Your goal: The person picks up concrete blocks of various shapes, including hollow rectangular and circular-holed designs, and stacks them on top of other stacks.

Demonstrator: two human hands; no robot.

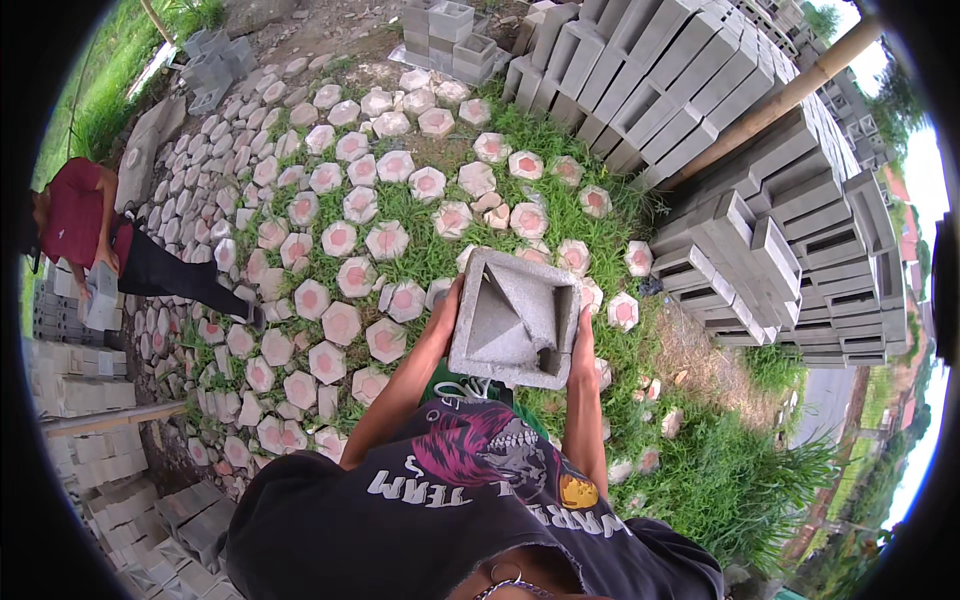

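Between my two hands is a square grey concrete block (487, 366), hollow on top, held out in front of my body. Sunlight and shadow cut a slanting line across its inside, and a small notch shows near one inner corner. My left hand (449, 312) presses against its left side, the fingers mostly hidden behind the wall. On the opposite side my right hand (584, 348) grips the wall, its fingers partly out of sight. Beneath the block lies ground of grass and hexagonal pavers (340, 238).
Tall stacks of grey concrete blocks (640, 75) rise at the far right, with a bamboo pole (775, 105) leaning across them. More blocks (455, 50) stand at the back. A co-worker in a maroon shirt (75, 220) bends over a block at left. Pale block piles (90, 460) line the lower left.
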